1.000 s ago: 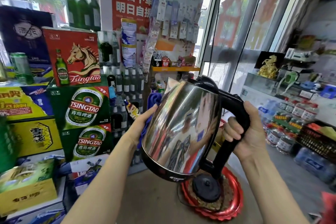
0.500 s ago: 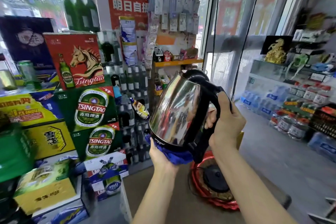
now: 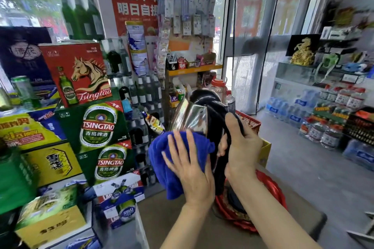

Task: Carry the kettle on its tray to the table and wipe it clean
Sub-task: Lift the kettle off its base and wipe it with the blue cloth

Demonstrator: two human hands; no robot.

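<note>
A shiny steel kettle with a black lid and black handle is held in the air above the table. My right hand grips its handle. My left hand lies flat, fingers spread, pressing a blue cloth against the kettle's near side. The cloth hides the lower body of the kettle. Below, a red round tray rests on the brown table, with the black kettle base on it, partly hidden by my right forearm.
Stacked Tsingtao beer cartons and bottles crowd the left, close to the table edge. A display rack stands behind the kettle. A red crate and a yellow box sit just beyond. Water bottle packs line the right floor.
The kettle has turned so its handle side faces me. My left hand with the blue cloth moved from under the base up onto the near side. The view tilted down slightly.
</note>
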